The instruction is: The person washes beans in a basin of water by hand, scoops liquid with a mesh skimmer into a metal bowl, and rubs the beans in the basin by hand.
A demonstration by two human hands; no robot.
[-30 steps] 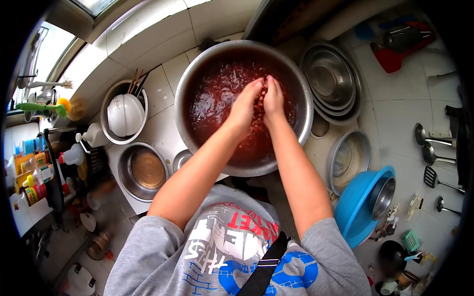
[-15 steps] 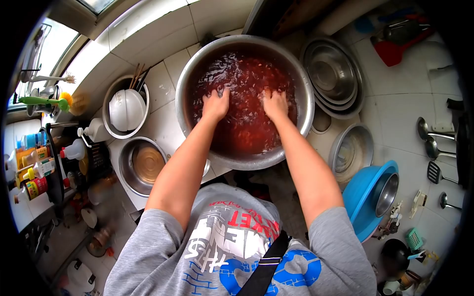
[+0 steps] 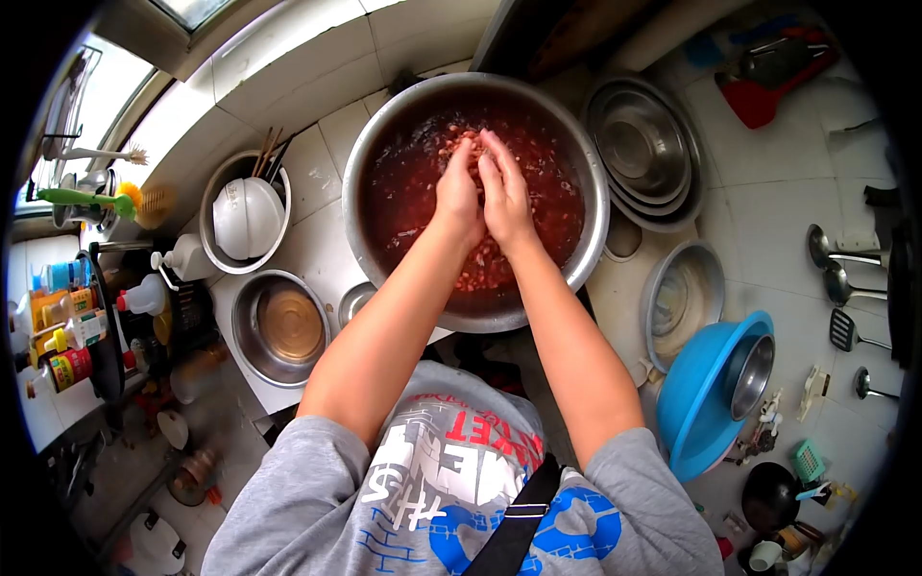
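Note:
A large metal basin (image 3: 597,206) holds dark red water with many small reddish kernels (image 3: 480,278) that look like peanuts. My left hand (image 3: 459,197) and my right hand (image 3: 507,197) are brought together over the basin's middle, palms facing and fingers held close together. Kernels show at and around the fingertips, and the hands seem cupped about some of them. What lies between the palms is mostly hidden.
Left of the basin stand a pot with a white bowl and chopsticks (image 3: 248,211) and a metal bowl (image 3: 280,326). Nested metal basins (image 3: 642,144), another metal basin (image 3: 684,298) and a blue basin (image 3: 691,422) are on the right. Ladles (image 3: 840,283) hang beyond.
Both hands, apart and partly sunk in the red water before, have come together at the middle and risen. More kernels now show around them.

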